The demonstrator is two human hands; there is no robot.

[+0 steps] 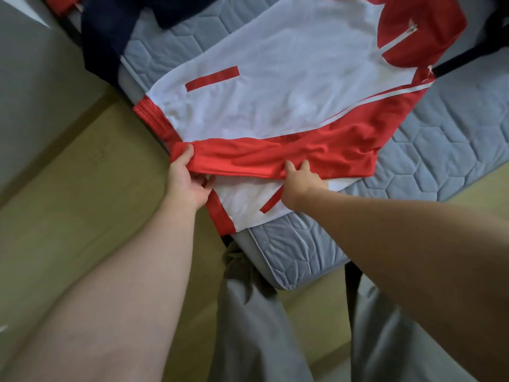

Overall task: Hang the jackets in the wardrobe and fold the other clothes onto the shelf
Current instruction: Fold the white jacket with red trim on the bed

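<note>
A white and red zip jacket lies spread flat on the grey quilted mattress. Its red sleeve is folded across the lower body. My left hand grips the cuff end of that sleeve at the mattress edge, thumb on top and fingers curled under. My right hand rests on the sleeve's middle, with its fingers on the red cloth. The jacket's red collar with a white zip points to the far right.
A dark navy garment lies at the mattress's far left, with a bit of red cloth beyond it. A black strap crosses the far right. Yellowish floor lies left of the bed. My grey trousers stand at the mattress corner.
</note>
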